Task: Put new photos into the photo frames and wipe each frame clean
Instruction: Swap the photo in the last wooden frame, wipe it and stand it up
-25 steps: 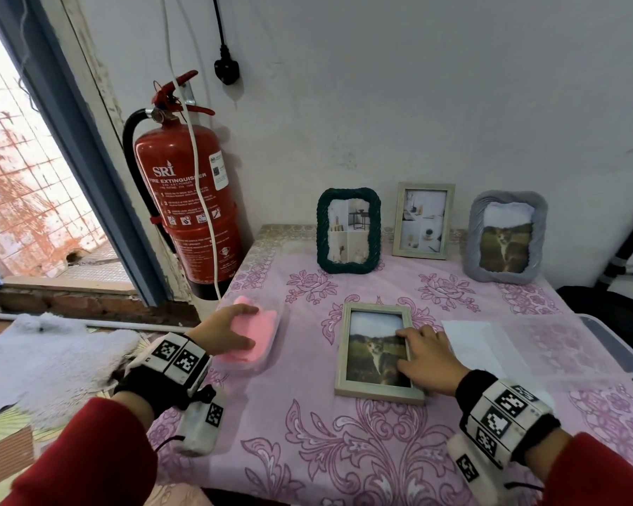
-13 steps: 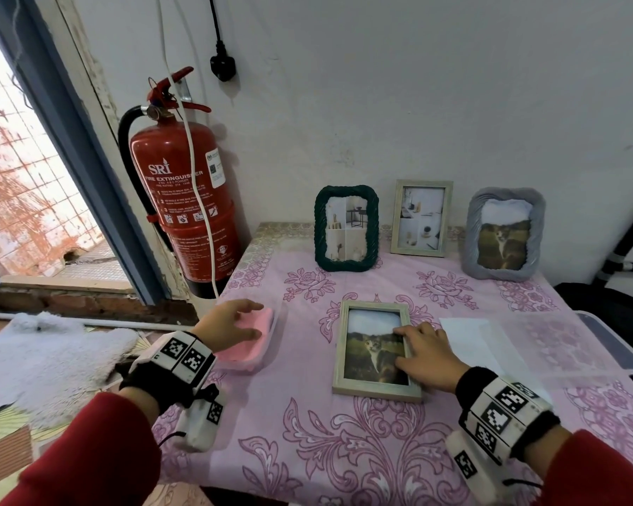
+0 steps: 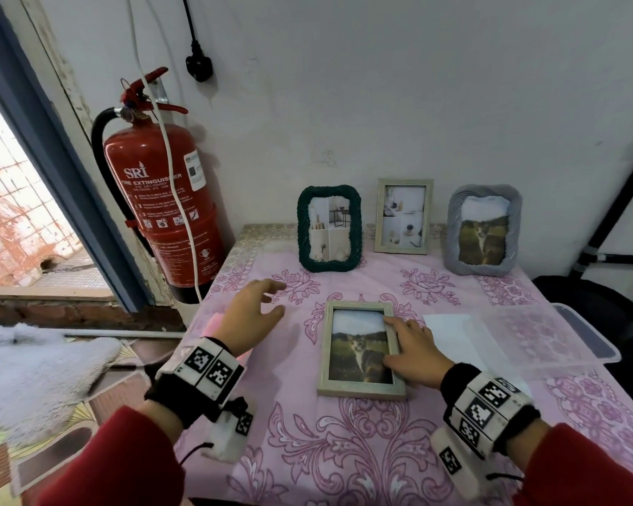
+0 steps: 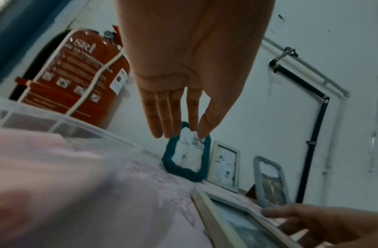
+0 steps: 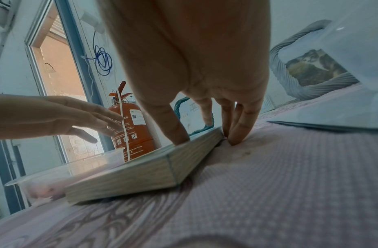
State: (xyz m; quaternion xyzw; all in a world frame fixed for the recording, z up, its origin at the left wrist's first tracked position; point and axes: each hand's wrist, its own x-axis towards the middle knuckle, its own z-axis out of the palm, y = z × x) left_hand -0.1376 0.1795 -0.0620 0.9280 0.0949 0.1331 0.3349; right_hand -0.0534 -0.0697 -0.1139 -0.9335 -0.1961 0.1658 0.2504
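- Four frames on table (image 3: pixel 344 451): three upright against wall, one wooden frame (image 3: pixel 359 350) flat at centre, cat photo facing up.
- Left hand (image 3: pixel 251 315) lifted off pink cloth (image 3: pixel 212 323), which it pressed a second ago; now hovering above table between tub and flat frame, fingers straight and loosely spread, holding nothing.
- Cloth left behind in clear tub (image 5: pixel 63 172) at table's left edge, mostly hidden by left wrist in head view.
- Right hand (image 3: pixel 412 354) unchanged: thumb flat on frame's right edge, other fingertips (image 5: pixel 234 137) down on tablecloth beside it, steadying rather than gripping.
- Judged: wipe of flat frame done or paused; standing it up or reaching for green frame (image 3: pixel 329 228) likely next.
- Flat frame: pale grained wood, square-cut mitred corners, glossy front.
- Green frame and grey frame (image 3: pixel 483 230): twisted rope-like borders, rounded corners; grey one holds cat photo.
- Middle frame (image 3: pixel 402 217): plain pale wood.
- Tablecloth: pink floral print, fine woven weave.
- Clear lid (image 3: pixel 541 334) and white sheet (image 3: pixel 450 330) at right.
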